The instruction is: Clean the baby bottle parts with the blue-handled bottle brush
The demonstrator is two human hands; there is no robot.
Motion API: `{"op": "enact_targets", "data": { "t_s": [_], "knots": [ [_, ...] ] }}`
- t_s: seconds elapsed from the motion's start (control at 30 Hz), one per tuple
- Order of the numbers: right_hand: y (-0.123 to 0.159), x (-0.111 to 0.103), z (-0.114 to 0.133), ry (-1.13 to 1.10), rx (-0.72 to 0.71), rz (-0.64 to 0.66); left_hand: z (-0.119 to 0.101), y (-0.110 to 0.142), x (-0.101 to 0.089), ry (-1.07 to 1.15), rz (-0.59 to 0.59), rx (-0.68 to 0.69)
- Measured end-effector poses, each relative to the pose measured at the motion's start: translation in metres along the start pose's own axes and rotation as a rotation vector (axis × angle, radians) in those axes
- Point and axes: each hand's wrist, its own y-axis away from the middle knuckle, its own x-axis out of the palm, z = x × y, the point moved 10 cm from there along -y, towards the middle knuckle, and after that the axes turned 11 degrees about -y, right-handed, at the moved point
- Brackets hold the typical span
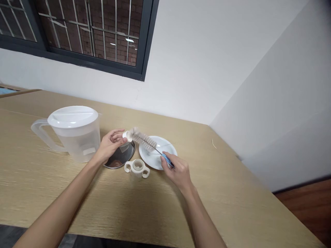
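My left hand [113, 143] pinches a small white cap-like piece [127, 136] above the metal tray. In my right hand [178, 169] is the blue handle of a bottle brush [145, 140], its pale bristles pointing left. The brush's tip meets the white piece; how far it reaches inside I cannot tell. Below the bristles lies a white plate [152, 162]. Between my forearms a small bottle with two cream handles [137, 168] stands upright, its top open. Part of the round metal tray [117, 159] is hidden by my left hand.
A clear plastic pitcher [77, 137] with a white lid stands left of my left hand, its handle turned left. A thin pale strip [214, 144] lies on the wooden table [227, 199] at the right. Behind the table are a white wall [181, 86] and a barred window [90, 31].
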Motion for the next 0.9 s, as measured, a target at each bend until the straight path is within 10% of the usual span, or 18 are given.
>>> {"op": "enact_targets", "data": {
  "t_s": [0.9],
  "knots": [
    [0.000, 0.002, -0.004, -0.016, 0.056, 0.022, -0.002, -0.002, -0.009, -0.064, -0.083, 0.014]
  ]
}}
